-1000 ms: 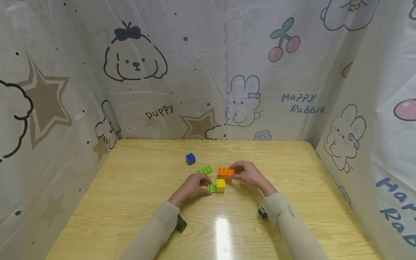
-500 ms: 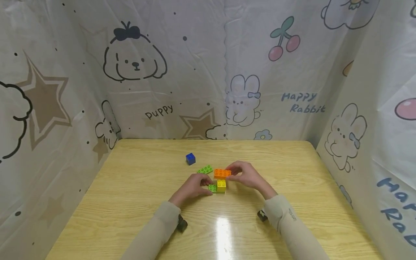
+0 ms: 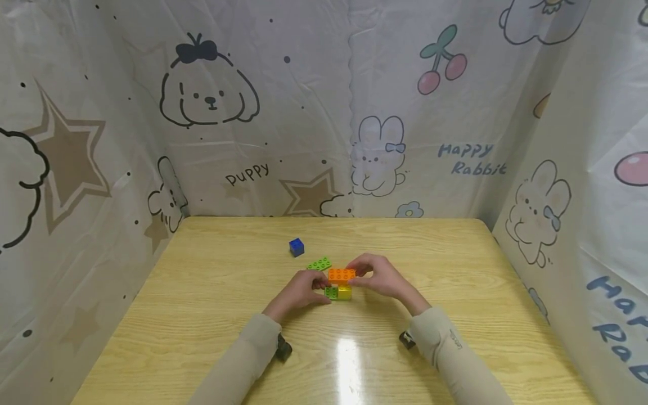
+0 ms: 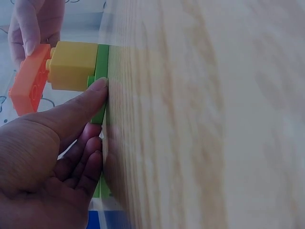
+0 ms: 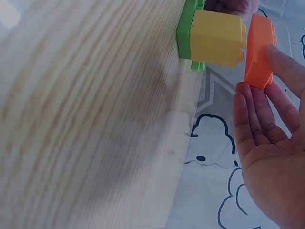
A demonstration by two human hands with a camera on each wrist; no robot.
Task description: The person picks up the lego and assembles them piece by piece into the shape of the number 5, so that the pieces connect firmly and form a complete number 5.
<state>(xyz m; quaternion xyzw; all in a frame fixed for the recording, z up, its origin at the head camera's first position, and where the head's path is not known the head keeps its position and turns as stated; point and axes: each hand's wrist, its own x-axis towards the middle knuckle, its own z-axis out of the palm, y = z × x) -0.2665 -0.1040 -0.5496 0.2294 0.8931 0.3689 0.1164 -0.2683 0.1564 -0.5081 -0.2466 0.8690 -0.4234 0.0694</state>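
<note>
A thin light-green building plate (image 3: 331, 293) lies on the table with a yellow two-by-two brick (image 3: 345, 292) standing on its right half. My left hand (image 3: 304, 288) pinches the plate's left end between thumb and fingers, as the plate (image 4: 101, 62) shows in the left wrist view. My right hand (image 3: 379, 277) pinches an orange two-by-four brick (image 3: 341, 275) by its right end. In the right wrist view the orange brick (image 5: 258, 52) is just above the yellow brick's studs (image 5: 242, 43), slightly apart from them. It hides part of the yellow brick's top in the head view.
Behind my left hand lies another light-green plate (image 3: 320, 264). A small blue brick (image 3: 296, 247) sits farther back. Patterned cloth (image 3: 314, 112) hangs behind and beside the wooden table (image 3: 202, 315).
My right hand has carried the orange brick leftward and nearer to me, from behind the yellow brick to over it. The left hand stays almost still on the plate.
</note>
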